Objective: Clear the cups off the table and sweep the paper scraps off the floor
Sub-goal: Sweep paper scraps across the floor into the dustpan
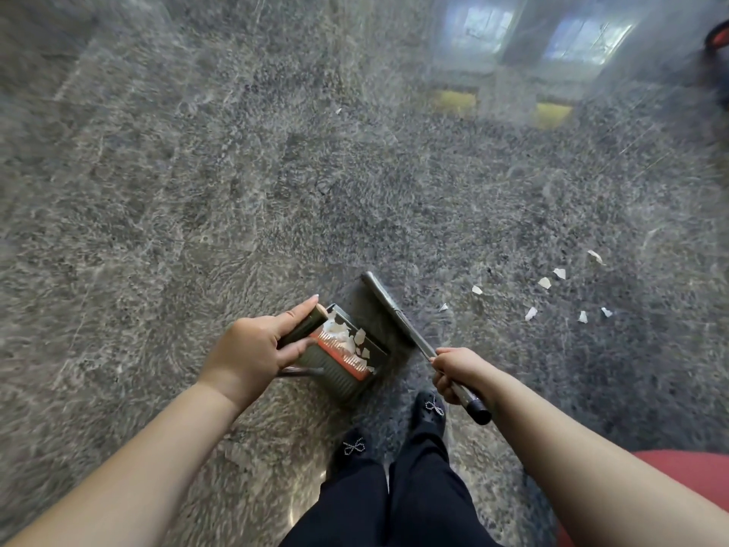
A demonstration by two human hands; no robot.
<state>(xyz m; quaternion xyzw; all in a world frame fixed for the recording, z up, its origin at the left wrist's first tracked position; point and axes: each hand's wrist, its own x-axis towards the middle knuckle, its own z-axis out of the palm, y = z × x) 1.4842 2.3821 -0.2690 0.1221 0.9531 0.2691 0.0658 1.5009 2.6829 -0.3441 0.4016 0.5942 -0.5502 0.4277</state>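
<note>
- Plainly the sweeping half of the task is under way: the left hand [256,349] wraps its fingers and thumb around the dark handle [303,329] of the dustpan [347,363], index finger laid straight along it, probably to steer the pan's angle.
- The dustpan sits low against the floor [236,191] just ahead of the person's feet, its mouth turned toward the broom side so swept paper has somewhere to go. Several white scraps [361,336] already lie in it, against the orange comb strip [343,359].
- The right hand [457,373] is clenched around the metal broom handle [418,341], close to its black end cap [479,412]; a high grip like this gives reach while standing.
- The broom head [378,290] shows as a grey bar angled just beyond the pan's open side, between the pan and the loose paper, so I judge a pull toward the pan would gather what lies to the right.
- The remaining paper scraps [544,283] are scattered on the floor to the right of the broom, well apart from the pan, with one small scrap [443,307] nearer the broom and another tiny fleck [338,110] far ahead.
- No table or cups show in this view, so I cannot tell how that part stands.
- Black shoes with bows [355,448] stand just behind the pan; something red [686,483] fills the lower right corner.
</note>
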